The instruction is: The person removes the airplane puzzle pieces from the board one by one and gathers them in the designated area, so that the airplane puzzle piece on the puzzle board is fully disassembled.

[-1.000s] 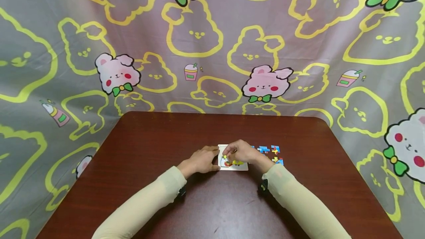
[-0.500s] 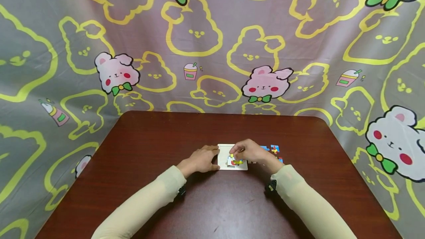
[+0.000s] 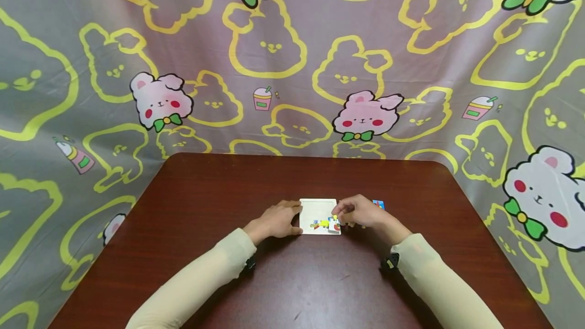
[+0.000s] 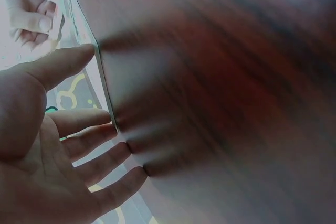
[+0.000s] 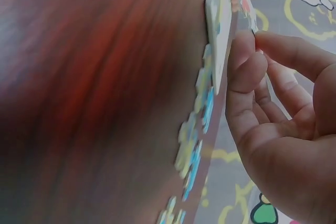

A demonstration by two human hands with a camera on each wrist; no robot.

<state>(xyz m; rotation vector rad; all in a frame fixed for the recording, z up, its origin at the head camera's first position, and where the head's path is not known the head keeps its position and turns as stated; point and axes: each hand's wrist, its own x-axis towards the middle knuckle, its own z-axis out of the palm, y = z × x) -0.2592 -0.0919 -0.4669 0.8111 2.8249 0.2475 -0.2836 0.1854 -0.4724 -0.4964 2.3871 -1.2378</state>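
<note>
A shallow white puzzle tray (image 3: 314, 208) lies on the table. My left hand (image 3: 278, 221) rests at its left side, thumb and fingers spread and fairly straight. In the left wrist view, the left thumb and index fingertip touch the tray's edge. A few coloured puzzle pieces (image 3: 323, 224) sit along the tray's near side. My right hand (image 3: 360, 210) pinches a puzzle piece (image 3: 334, 225) with white, red and yellow print between thumb and index finger, over the tray's near right corner. The right wrist view shows this held piece (image 5: 246, 4) tilted above the tray.
Loose puzzle pieces (image 5: 187, 148) lie on the table right of the tray, partly hidden by my right hand in the head view. The brown table (image 3: 237, 182) meets a patterned cloth (image 3: 292, 55) behind it.
My right hand has moved rightward across the tray with the pinched puzzle piece, from the left part to the near right corner. The left hand has stayed in place.
</note>
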